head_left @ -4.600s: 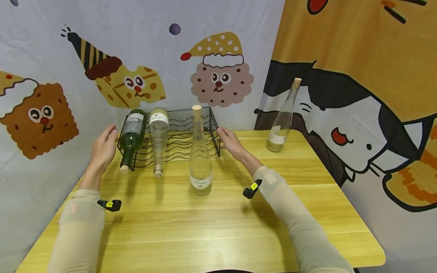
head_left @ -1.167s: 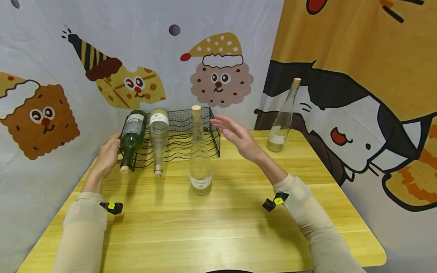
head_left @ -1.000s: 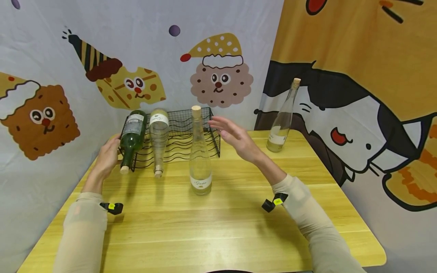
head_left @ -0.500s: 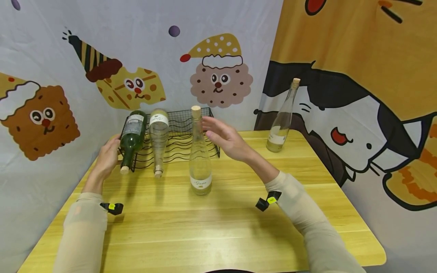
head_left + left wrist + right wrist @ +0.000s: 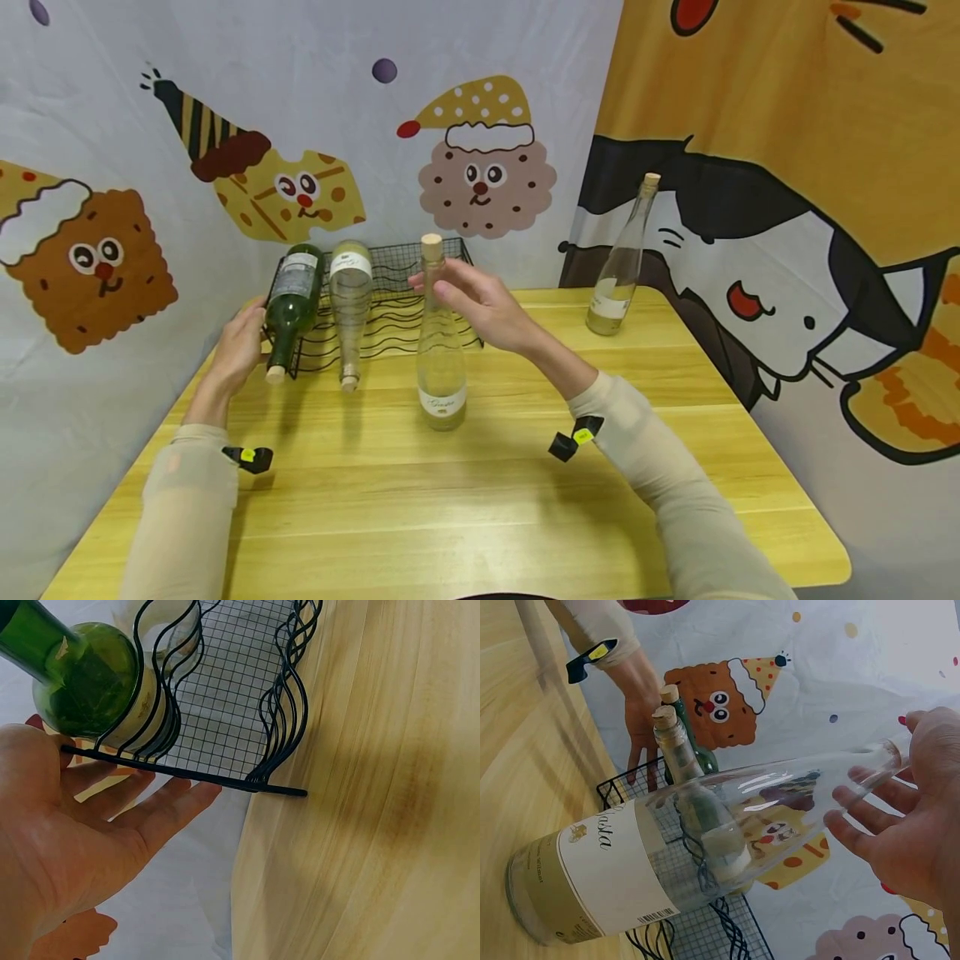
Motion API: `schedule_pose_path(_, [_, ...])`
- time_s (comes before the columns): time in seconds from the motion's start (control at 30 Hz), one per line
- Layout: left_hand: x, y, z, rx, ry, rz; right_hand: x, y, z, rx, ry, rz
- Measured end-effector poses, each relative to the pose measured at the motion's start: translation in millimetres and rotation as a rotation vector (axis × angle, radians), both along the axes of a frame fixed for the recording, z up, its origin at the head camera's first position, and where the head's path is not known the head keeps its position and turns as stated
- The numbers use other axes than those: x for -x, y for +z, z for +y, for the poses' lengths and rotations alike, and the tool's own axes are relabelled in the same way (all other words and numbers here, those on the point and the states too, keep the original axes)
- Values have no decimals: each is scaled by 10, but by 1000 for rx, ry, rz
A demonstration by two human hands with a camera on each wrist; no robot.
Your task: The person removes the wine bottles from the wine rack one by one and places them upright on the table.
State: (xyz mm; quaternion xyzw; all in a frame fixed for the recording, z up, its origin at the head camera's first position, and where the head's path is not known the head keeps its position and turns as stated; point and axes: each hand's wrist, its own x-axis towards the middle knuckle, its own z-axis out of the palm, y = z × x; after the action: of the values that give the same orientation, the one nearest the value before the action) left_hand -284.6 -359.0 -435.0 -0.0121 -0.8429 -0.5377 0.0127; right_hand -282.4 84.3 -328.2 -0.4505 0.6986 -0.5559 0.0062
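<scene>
A clear, corked glass bottle (image 5: 441, 367) stands upright on the table in front of a black wire wine rack (image 5: 397, 321). My right hand (image 5: 487, 304) is at its neck, fingers reaching behind the glass and thumb apart on the near side; in the right wrist view the fingers (image 5: 862, 840) are loosely bent beside the neck. My left hand (image 5: 238, 346) rests against the rack's left side; the left wrist view shows its extended fingers (image 5: 169, 810) along the side wire. On the rack lie a green bottle (image 5: 292, 300) and a clear bottle (image 5: 351, 308), necks toward me.
Another corked clear bottle (image 5: 615, 283) stands at the back right of the wooden table (image 5: 465, 517). A printed cloth backdrop (image 5: 300, 50) hangs directly behind the rack. The table's right edge runs diagonally toward the front corner.
My right hand has left the rack's right side and moved left to the standing bottle's neck. My left hand has moved slightly down along the rack's left side. The bottles stay in place.
</scene>
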Motion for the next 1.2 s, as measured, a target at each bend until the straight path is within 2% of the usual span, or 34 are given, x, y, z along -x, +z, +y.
schedule_pose_path(0.23, [1, 7, -5, 34, 10, -3, 12, -1, -39, 30, -44, 20])
schedule_pose_path(0.67, [-3, 24, 11, 21, 8, -4, 16, 15, -63, 56, -67, 46])
schedule_pose_path(1.2, [-8, 18, 34, 27, 14, 7, -12, 20, -66, 56, -84, 20])
